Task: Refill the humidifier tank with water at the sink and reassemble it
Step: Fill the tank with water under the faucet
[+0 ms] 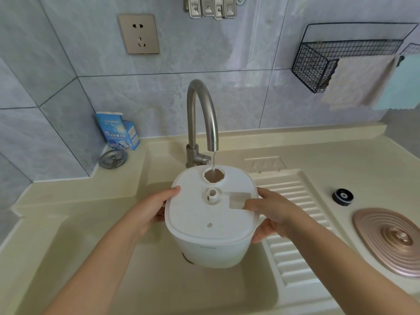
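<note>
The white humidifier tank [211,226] is held upside down over the cream sink [95,258], its flat base facing up. A thin stream of water runs from the steel faucet [200,114] into the round fill hole [214,175] at the far edge of the tank. My left hand [152,210] grips the tank's left side, thumb on the rim. My right hand [270,212] grips the right side, thumb lying across the base. The black tank cap [342,197] lies on the counter at the right.
A rose-gold ribbed lid [391,239] lies on the right counter beside the ribbed drainboard [293,223]. A blue box [118,130] and a metal sink strainer [113,158] sit at the back left corner. A wire basket [318,62] with a cloth hangs on the tiled wall.
</note>
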`<action>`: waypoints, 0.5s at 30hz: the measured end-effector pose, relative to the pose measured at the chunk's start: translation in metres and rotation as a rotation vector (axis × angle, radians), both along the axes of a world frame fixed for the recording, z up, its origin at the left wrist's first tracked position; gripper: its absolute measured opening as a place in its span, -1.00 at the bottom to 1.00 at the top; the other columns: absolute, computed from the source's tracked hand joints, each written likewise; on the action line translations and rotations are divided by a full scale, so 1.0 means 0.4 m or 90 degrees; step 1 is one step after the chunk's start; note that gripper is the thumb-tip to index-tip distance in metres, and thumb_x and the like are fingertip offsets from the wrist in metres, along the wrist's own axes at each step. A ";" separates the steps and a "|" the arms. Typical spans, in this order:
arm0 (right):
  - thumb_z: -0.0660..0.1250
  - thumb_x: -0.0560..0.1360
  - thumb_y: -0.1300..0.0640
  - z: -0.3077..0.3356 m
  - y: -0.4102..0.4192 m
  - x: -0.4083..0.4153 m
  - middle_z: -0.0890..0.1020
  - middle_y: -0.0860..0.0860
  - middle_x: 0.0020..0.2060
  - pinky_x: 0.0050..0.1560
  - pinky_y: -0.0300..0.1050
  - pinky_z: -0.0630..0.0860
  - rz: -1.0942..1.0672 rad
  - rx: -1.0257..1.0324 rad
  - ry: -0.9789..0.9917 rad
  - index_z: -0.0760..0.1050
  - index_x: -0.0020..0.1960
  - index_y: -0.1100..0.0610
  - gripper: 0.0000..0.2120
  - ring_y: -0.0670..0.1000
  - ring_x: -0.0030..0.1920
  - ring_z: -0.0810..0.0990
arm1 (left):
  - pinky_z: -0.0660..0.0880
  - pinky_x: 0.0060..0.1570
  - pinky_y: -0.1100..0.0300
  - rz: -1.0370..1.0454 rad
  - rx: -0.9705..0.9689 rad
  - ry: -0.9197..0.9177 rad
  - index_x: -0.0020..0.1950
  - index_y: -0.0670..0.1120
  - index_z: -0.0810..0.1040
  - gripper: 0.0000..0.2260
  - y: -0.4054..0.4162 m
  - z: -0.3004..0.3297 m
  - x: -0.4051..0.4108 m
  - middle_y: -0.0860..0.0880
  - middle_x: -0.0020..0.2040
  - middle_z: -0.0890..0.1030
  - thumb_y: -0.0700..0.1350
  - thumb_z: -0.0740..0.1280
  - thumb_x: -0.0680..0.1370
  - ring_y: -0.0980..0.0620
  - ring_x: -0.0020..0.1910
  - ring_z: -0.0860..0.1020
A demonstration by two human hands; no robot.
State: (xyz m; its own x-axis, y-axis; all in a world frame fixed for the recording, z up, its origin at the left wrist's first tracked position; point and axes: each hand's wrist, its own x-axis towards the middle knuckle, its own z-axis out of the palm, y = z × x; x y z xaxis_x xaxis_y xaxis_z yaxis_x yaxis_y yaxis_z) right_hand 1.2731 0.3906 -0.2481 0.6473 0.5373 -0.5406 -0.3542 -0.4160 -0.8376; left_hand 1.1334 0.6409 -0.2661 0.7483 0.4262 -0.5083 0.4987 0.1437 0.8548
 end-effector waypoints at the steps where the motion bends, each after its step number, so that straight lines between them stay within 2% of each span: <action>1: 0.43 0.39 0.24 0.000 0.000 0.000 0.65 0.16 0.10 -0.38 0.09 0.64 0.001 0.001 -0.001 0.53 0.27 0.06 -0.54 0.21 -0.24 0.74 | 0.53 0.01 0.10 0.001 -0.001 0.002 0.09 -0.07 0.69 -0.69 0.001 0.000 0.001 -0.09 0.02 0.75 0.11 0.33 0.56 -0.07 -0.01 0.66; 6: 0.41 0.41 0.25 -0.003 0.004 -0.001 0.68 0.13 0.05 -0.38 0.09 0.64 0.004 0.012 0.002 0.56 0.25 0.06 -0.59 0.17 -0.19 0.73 | 0.52 -0.10 0.14 0.012 -0.008 0.007 0.06 -0.06 0.69 -0.72 0.003 0.002 0.001 -0.06 -0.01 0.75 0.10 0.34 0.55 -0.01 -0.08 0.67; 9: 0.44 0.34 0.22 -0.004 0.006 -0.004 0.68 0.14 0.06 -0.38 0.08 0.64 0.007 0.017 0.007 0.56 0.25 0.06 -0.53 0.19 -0.17 0.72 | 0.52 -0.09 0.14 0.012 -0.007 0.011 0.08 -0.08 0.69 -0.71 0.005 0.003 0.000 -0.08 0.01 0.75 0.09 0.34 0.55 -0.04 -0.05 0.67; 15: 0.44 0.38 0.23 -0.007 0.004 0.000 0.67 0.16 0.10 -0.34 0.12 0.65 0.008 0.015 0.011 0.54 0.29 0.04 -0.52 0.25 -0.15 0.73 | 0.52 -0.08 0.14 0.025 0.002 0.010 0.04 -0.06 0.70 -0.74 0.005 0.008 0.001 -0.04 -0.03 0.76 0.09 0.35 0.55 -0.02 -0.06 0.68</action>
State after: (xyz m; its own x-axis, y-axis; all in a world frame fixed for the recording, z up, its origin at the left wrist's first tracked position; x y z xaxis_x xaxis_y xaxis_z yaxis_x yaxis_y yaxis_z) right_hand 1.2729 0.3922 -0.2510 0.6315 0.5575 -0.5389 -0.3637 -0.4008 -0.8409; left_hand 1.1338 0.6429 -0.2630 0.7229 0.4568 -0.5184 0.5064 0.1603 0.8473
